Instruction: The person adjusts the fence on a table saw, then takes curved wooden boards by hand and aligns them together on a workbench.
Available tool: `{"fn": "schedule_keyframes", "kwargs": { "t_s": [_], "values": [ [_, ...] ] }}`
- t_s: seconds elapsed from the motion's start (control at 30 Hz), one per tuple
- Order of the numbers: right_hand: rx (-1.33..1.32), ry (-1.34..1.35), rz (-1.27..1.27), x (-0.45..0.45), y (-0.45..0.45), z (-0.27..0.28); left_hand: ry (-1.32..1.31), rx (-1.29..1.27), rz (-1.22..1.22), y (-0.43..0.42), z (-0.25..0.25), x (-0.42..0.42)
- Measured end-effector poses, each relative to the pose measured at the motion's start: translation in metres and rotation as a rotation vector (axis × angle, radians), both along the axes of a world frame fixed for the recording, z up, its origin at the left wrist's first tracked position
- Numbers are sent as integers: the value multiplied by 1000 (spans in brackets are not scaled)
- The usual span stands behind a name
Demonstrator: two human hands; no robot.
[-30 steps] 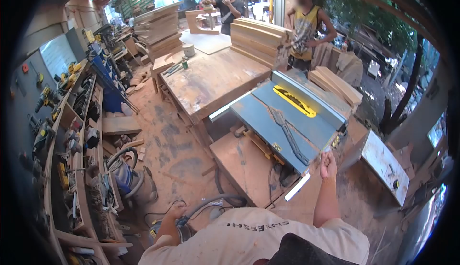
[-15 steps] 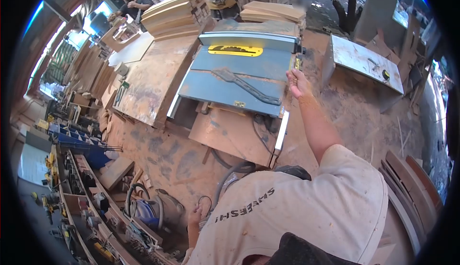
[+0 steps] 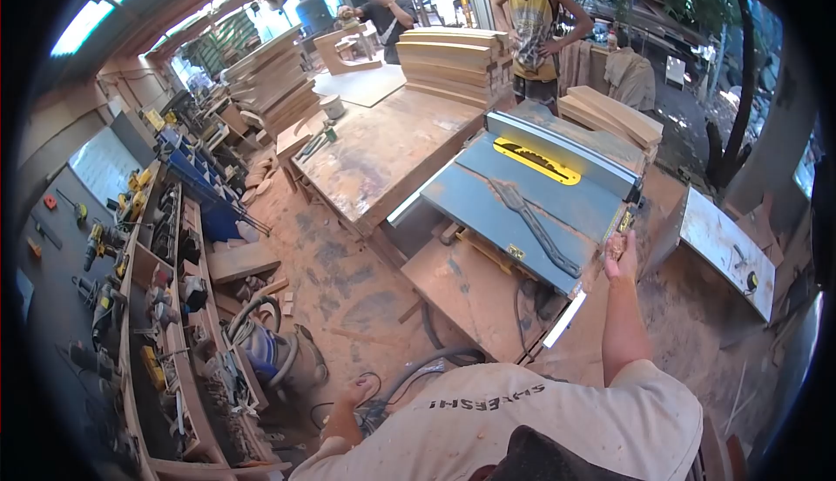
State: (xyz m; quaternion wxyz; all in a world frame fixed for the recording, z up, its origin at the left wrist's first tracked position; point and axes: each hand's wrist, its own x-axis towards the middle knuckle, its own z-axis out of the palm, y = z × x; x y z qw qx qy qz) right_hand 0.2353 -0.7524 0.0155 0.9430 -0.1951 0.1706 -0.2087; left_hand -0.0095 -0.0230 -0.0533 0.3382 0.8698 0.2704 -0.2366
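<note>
- Right hand (image 3: 620, 257): at the right edge of the table saw with a flat grey-blue top (image 3: 550, 203); its fingers are bent, but whether they grasp anything I cannot tell.
- Left hand (image 3: 353, 391): low, near a curved grey hose (image 3: 440, 356); fingers curled (too small to tell their grip).
- Long dark stick-like tool (image 3: 528, 222): lying on the saw top.
- Saw: just beside the dusty brown wooden worktop (image 3: 392, 146).
</note>
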Motion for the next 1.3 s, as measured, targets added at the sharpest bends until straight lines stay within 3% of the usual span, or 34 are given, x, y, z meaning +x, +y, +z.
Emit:
{"fn": "schedule_keyframes", "kwargs": {
  "t_s": [0.2,0.47,0.53,0.67,0.9,1.03,1.3],
  "values": [
    [69,93,-100,-9,16,39,42,73,-58,8,-7,3],
    [-28,102,-95,13,0,-5,28,62,-82,24,-34,2],
    [-62,40,-69,14,6,-4,30,50,-86,19,-22,2],
    [-64,53,-66,14,15,4,-35,98,-88,35,-50,-5],
    [-59,-59,-6,14,12,-3,23,12,-27,28,-41,-11],
    [72,64,-109,-6,39,53,14,21,-30,31,-48,-12],
    [-5,132,-48,2,5,8,42,40,-34,8,-15,-8]
  ]
}}
